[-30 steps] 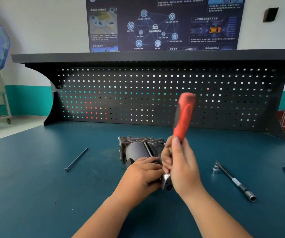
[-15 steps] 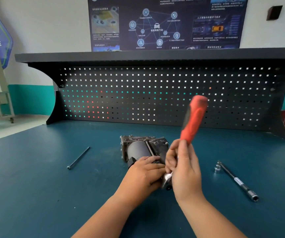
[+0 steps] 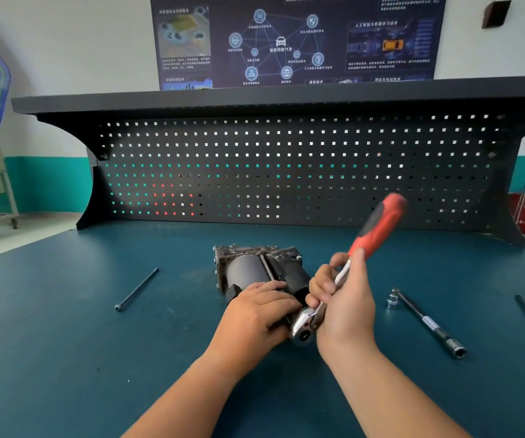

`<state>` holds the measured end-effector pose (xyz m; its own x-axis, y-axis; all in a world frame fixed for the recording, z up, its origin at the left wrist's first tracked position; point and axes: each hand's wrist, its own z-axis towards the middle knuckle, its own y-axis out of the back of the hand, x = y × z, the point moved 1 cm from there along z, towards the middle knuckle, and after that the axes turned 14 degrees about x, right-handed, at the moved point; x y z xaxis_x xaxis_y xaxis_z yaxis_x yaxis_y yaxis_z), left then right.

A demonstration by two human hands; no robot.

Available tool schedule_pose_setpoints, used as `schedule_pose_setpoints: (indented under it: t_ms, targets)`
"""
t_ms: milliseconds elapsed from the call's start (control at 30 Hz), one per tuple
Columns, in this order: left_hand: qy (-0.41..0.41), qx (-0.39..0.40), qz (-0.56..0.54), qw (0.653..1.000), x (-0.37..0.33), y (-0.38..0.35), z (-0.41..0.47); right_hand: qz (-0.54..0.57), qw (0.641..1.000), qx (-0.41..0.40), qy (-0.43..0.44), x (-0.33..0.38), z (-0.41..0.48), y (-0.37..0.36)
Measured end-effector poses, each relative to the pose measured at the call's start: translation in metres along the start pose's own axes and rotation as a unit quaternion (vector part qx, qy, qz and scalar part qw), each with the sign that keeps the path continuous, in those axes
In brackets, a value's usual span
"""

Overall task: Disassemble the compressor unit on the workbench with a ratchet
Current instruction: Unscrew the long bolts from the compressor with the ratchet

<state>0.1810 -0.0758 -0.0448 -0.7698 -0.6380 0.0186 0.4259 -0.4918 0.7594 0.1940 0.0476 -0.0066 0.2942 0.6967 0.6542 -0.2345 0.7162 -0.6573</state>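
Centre frame on the bench [image 3: 65, 343], the compressor unit [image 3: 248, 273] lies with its long axis running away; left hand [image 3: 254, 314] grips its near end, right hand [image 3: 346, 308] grasps the ratchet [image 3: 378, 229], head at that near end, handle slanting upper right.

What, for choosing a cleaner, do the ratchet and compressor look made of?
On the ratchet, head and shank look like polished steel, bright with glints; handle looks like matte red plastic or rubber with a black inlay. On the compressor, cylinder looks like dark coated metal, dull sheen; end block looks like cast metal, rough grey.
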Motion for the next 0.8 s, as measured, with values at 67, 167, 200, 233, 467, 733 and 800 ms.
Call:
schedule_pose_setpoints:
  t_ms: [67,167,200,233,467,733,800]
  targets:
    - [0.001,-0.007,0.007,1.0,-0.002,-0.001,0.001,-0.082,0.993,0.074,0.031,0.0,-0.002,-0.004]
    - [-0.017,-0.022,0.007,1.0,-0.003,0.001,0.002,-0.18,0.965,0.183,0.056,0.0,-0.005,-0.009]
    - [-0.024,-0.022,0.004,0.999,-0.003,0.001,0.002,-0.214,0.951,0.215,0.064,-0.001,-0.005,-0.009]
    - [-0.034,-0.028,0.005,0.999,-0.002,0.001,0.001,-0.256,0.932,0.244,0.075,-0.002,-0.005,-0.008]
    - [-0.048,-0.078,0.001,0.996,-0.001,-0.001,0.002,-0.399,0.838,0.352,0.122,-0.008,-0.009,-0.011]
    - [-0.045,0.002,0.027,0.999,0.001,0.0,0.0,-0.088,0.986,0.135,0.048,-0.005,-0.006,-0.002]
    - [-0.026,0.02,0.03,0.999,-0.001,0.001,-0.001,0.012,0.999,0.031,0.026,-0.004,-0.002,0.003]
